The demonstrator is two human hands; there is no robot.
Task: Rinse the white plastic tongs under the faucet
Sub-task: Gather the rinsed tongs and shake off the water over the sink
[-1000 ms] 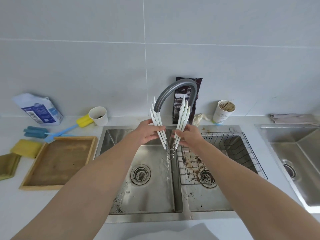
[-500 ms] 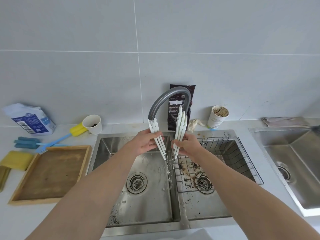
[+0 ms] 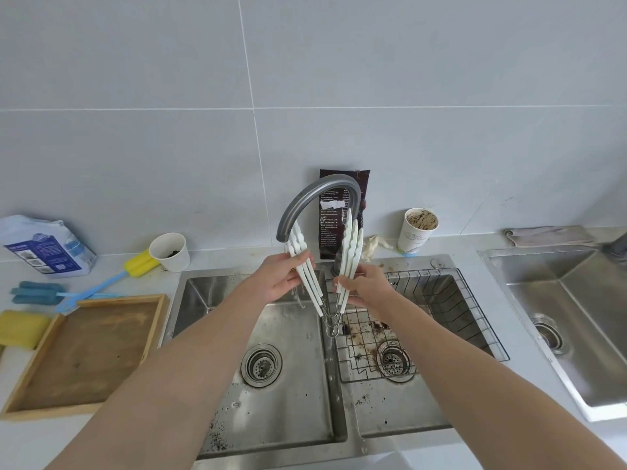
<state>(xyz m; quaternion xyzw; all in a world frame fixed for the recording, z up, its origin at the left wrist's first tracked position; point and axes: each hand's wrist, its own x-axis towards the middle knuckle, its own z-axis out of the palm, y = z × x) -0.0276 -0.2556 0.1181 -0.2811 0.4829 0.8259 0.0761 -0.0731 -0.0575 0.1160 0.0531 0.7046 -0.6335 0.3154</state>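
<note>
1. Holding the white plastic tongs (image 3: 312, 286) spread in a V over the stainless steel double sink (image 3: 295, 395), the left hand (image 3: 281, 279) grips one set of arms and the right hand (image 3: 364, 286) pinches the other.
2. Since a second ago the left arms have slid under the spout of the curved grey metal faucet (image 3: 315, 191), so rinsing looks underway.
3. The spout mouth hides behind the tips; the water is faint.

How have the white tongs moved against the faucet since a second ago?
Yes, slightly downward: the left tips of the white tongs now reach less far above the mouth of the faucet than before.
</note>
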